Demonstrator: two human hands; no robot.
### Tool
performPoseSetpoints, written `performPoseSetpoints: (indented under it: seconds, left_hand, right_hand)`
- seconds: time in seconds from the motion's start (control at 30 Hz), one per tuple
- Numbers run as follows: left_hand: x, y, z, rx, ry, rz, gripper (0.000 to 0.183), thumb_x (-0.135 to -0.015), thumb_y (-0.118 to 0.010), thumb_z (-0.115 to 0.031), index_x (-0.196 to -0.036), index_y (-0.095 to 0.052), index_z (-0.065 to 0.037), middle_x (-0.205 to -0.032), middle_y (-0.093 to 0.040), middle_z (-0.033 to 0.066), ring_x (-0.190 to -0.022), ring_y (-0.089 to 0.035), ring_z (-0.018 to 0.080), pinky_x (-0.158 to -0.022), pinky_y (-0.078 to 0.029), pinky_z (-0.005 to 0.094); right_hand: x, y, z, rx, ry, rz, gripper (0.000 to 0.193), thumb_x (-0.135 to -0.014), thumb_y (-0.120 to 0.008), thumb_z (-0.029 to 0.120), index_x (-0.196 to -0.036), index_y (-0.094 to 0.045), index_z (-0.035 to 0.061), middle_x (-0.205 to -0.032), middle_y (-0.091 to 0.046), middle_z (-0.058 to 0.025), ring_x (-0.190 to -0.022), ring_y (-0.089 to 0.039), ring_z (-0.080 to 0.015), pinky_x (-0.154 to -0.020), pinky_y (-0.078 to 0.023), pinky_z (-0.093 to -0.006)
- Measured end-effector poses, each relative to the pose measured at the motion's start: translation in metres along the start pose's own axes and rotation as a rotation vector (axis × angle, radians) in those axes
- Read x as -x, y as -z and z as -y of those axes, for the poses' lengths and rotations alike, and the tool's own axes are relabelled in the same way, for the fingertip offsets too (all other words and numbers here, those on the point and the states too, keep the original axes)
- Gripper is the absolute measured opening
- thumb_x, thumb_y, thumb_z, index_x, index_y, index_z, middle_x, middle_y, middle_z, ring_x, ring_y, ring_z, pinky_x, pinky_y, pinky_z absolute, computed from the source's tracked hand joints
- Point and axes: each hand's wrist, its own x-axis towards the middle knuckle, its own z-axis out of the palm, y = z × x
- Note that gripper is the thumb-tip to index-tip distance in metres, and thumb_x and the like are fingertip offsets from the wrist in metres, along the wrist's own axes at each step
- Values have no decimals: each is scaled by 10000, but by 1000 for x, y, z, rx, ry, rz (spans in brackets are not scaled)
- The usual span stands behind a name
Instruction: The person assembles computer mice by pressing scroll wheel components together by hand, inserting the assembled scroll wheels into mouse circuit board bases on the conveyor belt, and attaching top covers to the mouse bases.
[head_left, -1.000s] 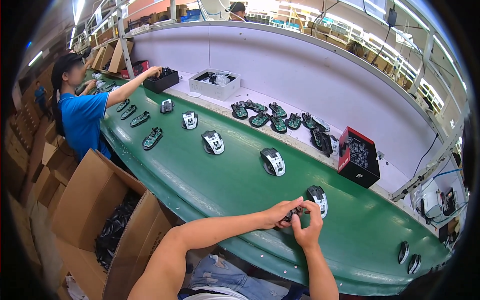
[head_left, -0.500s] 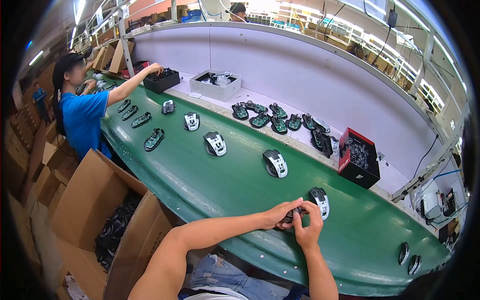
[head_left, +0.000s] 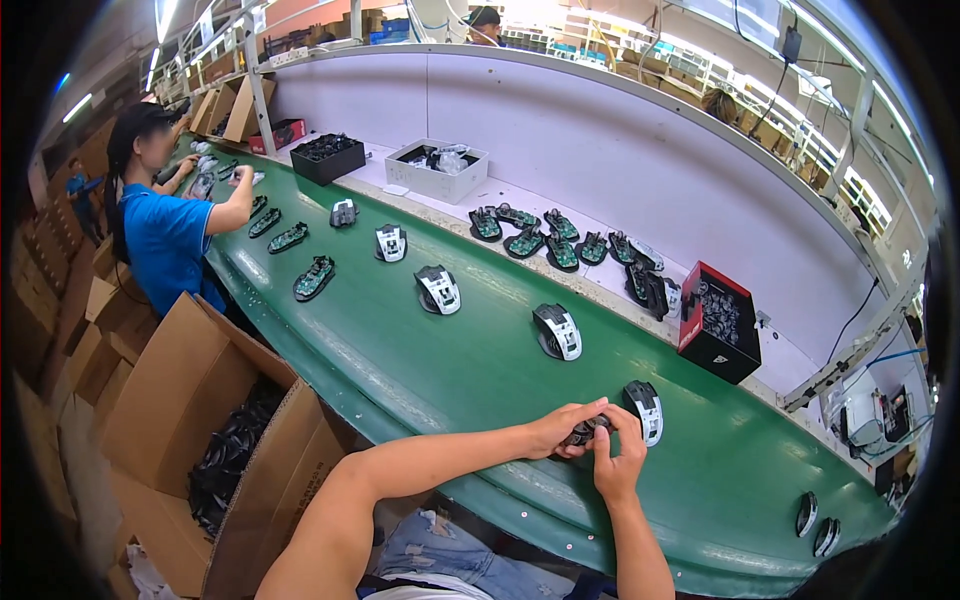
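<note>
Green conveyor belt [head_left: 420, 350] runs under both hands. Cardboard box [head_left: 200, 400] w/ dark parts sits far left of left hand [head_left: 562, 428]. White/black mouse [head_left: 645, 410] just right of right hand [head_left: 615, 462]. Both hands clamped together on small dark mouse part [head_left: 588, 432], held btwn fingertips just above belt.

Your bare forearms reach forward and converge, your left hand [head_left: 562, 430] curled from the left and your right hand [head_left: 618, 462] meeting it, fingertips touching.
</note>
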Motion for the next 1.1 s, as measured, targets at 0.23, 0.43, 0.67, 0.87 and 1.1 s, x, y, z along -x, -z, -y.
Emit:
performPoseSetpoints:
  seconds: [0.23, 0.43, 0.67, 0.87, 1.1]
  left_hand:
    - [-1, 3, 1, 101, 12, -8, 493, -1025, -414, -564, -1032, -590, -104, -643, -524, -16, -428, -440, 73, -356, -248, 220]
    - [-4, 4, -1, 54, 3, -24, 418, -1037, -432, -508, -1006, -562, -112, -662, -532, -5, -427, -437, 70, -352, -248, 214]
    - [2, 1, -6, 28, -4, -43, 404, -1036, -457, -472, -957, -566, -91, -698, -535, 8, -438, -423, 58, -351, -249, 204]
    - [0, -3, -6, -21, 1, -68, 407, -1027, -481, -471, -950, -572, -81, -696, -520, -16, -447, -392, 43, -365, -233, 206]
    - [3, 0, -5, -44, -34, -83, 363, -1020, -510, -420, -952, -582, -71, -691, -517, -19, -453, -382, 39, -377, -223, 205]
  right_hand:
    - [-3, -1, 2, 25, 63, 12, 227, -884, -630, 85, -1091, -667, 0, -1155, -680, -156, -1063, -622, -334, -911, -493, -405]
    - [-1, 0, 0, 6, 41, 9, 237, -913, -594, 149, -1075, -658, -11, -1177, -670, -174, -1030, -644, -292, -913, -492, -385]
    - [0, 2, 2, -35, 7, -87, 216, -894, -617, 99, -1075, -656, -12, -1066, -679, -161, -954, -654, -291, -846, -510, -369]
    - [7, 1, -17, -109, -147, -170, 206, -933, -591, 128, -1036, -662, -36, -884, -691, -113, -788, -659, -195, -743, -517, -321]
    - [3, -5, -10, -151, -188, -162, 179, -921, -610, 94, -1026, -666, -41, -839, -696, -86, -757, -655, -144, -699, -515, -282]
